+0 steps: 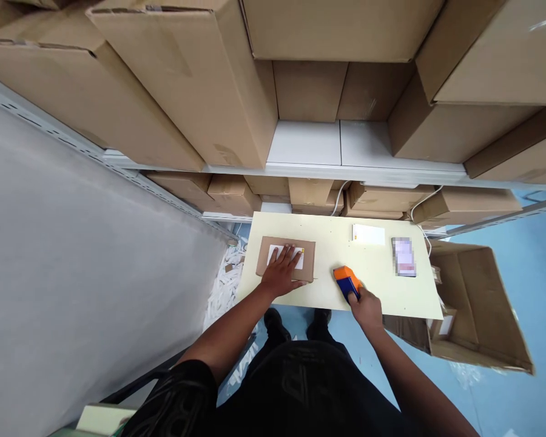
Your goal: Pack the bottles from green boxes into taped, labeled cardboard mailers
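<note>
My left hand (282, 271) lies flat with its fingers spread on a small brown cardboard box (308, 258). Partly under those fingers is a white label (300, 260) on the top of the box. Over the front part of the table, my right hand (367, 306) is closed around an orange-and-blue handheld device (347, 283). Its exact kind is hard to make out. The device points toward the box but is apart from it.
A pale table (327, 291) holds a stack of white labels (368, 234) and a blurred phone-like object (404, 257). An open carton (486, 297) stands at the right. Shelves (304, 145) of cardboard boxes rise behind. Paper scraps (222, 288) litter the floor at left, beside a grey wall (95, 261).
</note>
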